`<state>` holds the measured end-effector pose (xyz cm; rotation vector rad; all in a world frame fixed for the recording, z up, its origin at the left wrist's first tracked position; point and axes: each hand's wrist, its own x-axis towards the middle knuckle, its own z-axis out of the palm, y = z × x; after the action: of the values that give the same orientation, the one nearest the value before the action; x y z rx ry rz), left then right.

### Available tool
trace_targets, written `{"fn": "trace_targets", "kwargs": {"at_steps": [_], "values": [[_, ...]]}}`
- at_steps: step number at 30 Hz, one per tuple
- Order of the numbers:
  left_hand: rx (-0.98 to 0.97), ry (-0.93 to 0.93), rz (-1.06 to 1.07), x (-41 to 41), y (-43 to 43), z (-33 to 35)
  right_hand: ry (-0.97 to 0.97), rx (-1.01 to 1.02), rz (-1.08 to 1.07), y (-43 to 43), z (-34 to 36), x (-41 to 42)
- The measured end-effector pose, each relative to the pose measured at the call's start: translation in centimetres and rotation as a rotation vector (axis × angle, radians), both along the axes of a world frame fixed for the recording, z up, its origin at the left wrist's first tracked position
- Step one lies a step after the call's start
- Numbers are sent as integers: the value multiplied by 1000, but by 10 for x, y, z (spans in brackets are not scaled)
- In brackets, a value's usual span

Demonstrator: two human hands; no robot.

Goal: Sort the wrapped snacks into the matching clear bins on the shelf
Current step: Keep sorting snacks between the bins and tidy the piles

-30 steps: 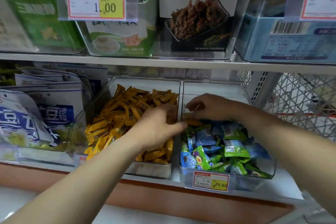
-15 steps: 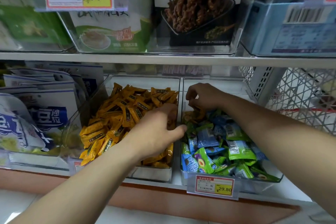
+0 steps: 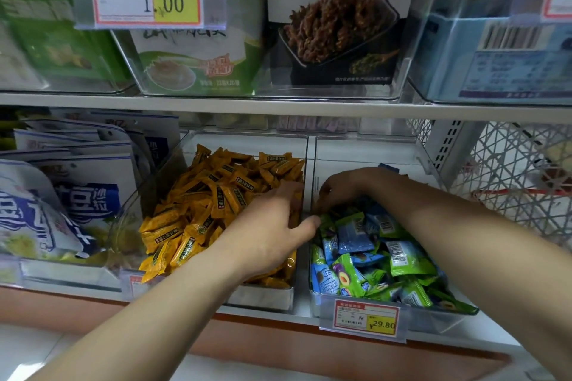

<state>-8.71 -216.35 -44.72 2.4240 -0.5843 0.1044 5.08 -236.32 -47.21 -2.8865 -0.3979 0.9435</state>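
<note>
Left hand [image 3: 275, 226] low over the near right part of the orange wrapped snacks [image 3: 210, 204], fingers bent toward the wall between the two bins. Right hand [image 3: 343, 187] just beside it, curled down into the far left corner of the blue and green wrapped snacks [image 3: 380, 260]. Hands close together, not touching; impossible to tell about any snack pinched in either. Orange snacks in the left clear bin [image 3: 260, 297], blue and green ones in the right clear bin [image 3: 433, 318], with a 29.80 price tag [image 3: 365, 317] in front. Further left, blue-and-white bags [image 3: 71, 204]; at right, a wire basket [image 3: 510, 176].
</note>
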Motion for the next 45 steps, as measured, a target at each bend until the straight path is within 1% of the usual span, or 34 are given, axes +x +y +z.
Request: {"fn": "trace_targets", "kwargs": {"at_steps": [3,10,14,17,19,21,23,25,27,29,32,34,35,38,40,42,43,45], "values": [[8,9,3,0,0,-1,-18,20,30,-1,-3,1],[30,43,23,4,-1,-2,-249,61,157,-5,0,-12],[74,66,41,4,-2,0,-428,141,132,-17,22,-26],[57,93,22,5,-1,3,-523,297,97,-32,43,-41],[50,104,9,5,-2,6,-571,430,36,-44,53,-56],[39,112,14,7,-3,8,-613,521,-38,-52,58,-69],[42,53,36,9,-8,11,-674,601,-112,-59,59,-82],[49,-92,82,9,-15,15,-735,694,-188,-60,61,-93],[24,-234,91,6,-29,21,-752,747,-236,-60,63,-104],[10,-285,63,3,-45,25,-712,802,-277,-57,64,-112],[-33,-204,0,2,-64,25,-632,902,-365,-49,62,-120],[-106,-168,-45,3,-72,22,-580,996,-428,-46,59,-124],[-164,-152,-55,3,-75,22,-520,1079,-463,-45,57,-126],[-379,-47,-55,4,-79,22,-244,1356,-579,-44,55,-128],[-466,17,-44,4,-78,21,-121,1410,-673,-45,55,-127],[-503,53,-21,5,-76,20,-79,1445,-764,-48,54,-124],[-528,67,-6,5,-75,20,-72,1474,-786,-50,53,-122],[-588,94,27,7,-72,21,-41,1537,-754,-54,52,-119]]}}
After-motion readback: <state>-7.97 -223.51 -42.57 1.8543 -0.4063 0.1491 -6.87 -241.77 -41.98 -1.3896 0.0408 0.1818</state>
